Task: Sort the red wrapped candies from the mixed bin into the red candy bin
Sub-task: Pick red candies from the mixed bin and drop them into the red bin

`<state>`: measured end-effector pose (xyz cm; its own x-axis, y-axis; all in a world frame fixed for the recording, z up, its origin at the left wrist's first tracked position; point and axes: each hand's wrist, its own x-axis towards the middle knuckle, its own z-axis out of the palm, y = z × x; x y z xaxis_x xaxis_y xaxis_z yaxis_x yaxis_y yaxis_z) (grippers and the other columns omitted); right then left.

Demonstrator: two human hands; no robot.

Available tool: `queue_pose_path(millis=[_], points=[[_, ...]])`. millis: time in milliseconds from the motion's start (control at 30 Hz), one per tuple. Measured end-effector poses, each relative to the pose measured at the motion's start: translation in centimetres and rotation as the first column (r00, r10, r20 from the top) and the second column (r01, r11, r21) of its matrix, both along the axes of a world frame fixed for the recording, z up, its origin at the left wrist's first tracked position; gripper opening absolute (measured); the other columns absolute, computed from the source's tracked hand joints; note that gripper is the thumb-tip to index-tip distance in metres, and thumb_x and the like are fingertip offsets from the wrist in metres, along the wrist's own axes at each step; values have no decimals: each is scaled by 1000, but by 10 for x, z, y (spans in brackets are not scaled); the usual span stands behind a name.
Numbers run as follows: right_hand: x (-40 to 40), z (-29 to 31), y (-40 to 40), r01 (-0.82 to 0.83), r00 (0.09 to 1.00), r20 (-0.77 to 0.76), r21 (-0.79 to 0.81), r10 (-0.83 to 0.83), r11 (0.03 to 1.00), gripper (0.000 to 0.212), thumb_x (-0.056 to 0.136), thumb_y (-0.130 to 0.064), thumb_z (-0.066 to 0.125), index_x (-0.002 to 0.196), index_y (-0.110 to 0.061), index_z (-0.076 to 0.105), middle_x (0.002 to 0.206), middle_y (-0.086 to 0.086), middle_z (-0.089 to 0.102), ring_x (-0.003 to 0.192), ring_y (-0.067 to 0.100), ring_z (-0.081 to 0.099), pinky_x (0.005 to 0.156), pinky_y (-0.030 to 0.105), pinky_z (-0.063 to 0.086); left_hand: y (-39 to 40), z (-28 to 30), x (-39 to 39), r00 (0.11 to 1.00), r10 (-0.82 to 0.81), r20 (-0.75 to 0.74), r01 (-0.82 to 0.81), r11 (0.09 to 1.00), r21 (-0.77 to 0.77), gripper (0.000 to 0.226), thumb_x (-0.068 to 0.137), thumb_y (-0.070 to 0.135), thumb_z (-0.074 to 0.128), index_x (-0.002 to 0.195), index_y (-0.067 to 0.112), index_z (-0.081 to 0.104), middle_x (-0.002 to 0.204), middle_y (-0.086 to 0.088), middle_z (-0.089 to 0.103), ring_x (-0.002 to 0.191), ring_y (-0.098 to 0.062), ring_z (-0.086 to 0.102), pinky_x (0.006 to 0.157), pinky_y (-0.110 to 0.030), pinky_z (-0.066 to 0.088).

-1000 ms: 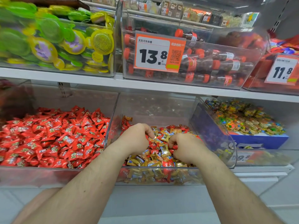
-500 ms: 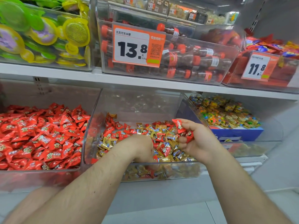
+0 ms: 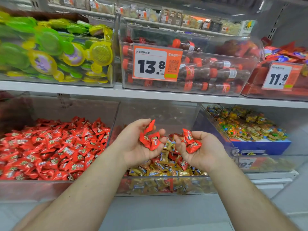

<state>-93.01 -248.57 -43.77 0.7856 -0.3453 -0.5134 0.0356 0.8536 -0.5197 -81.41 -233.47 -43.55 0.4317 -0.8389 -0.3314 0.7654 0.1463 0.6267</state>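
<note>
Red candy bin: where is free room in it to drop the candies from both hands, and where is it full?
The red candy bin is heaped across its front and middle. Free room lies along its back wall, behind the pile, and in the open air above it. The left hand and right hand, each holding red candies, are above the crowded mixed bin.

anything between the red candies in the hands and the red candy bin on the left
Only the clear divider wall between the mixed bin and the red candy bin. The left hand and right hand hold their red candies at about its top edge, so a slight lift leftward looks enough. Nothing else visible blocks the path.
</note>
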Motion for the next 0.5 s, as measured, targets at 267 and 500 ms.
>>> queue_pose_path(millis=[267, 500], points=[[32, 7, 38, -74, 997, -12, -50, 74, 996, 19, 90, -19, 52, 98, -3, 59, 91, 22, 64, 49, 20, 56, 36, 20, 46, 64, 17, 19, 983, 106, -147, -125, 984, -126, 18, 89, 24, 50, 82, 9, 57, 101, -18, 71, 76, -36, 71, 55, -36, 60], [53, 25, 92, -311, 949, -4, -158, 314, 937, 17, 80, -19, 53, 89, -7, 60, 77, 12, 59, 40, 8, 38, 29, 13, 28, 125, 13, 55, 946, 282, -159, -305, 942, -142, 23, 94, 23, 46, 83, 9, 60, 98, -15, 73, 80, -32, 70, 66, -38, 58]])
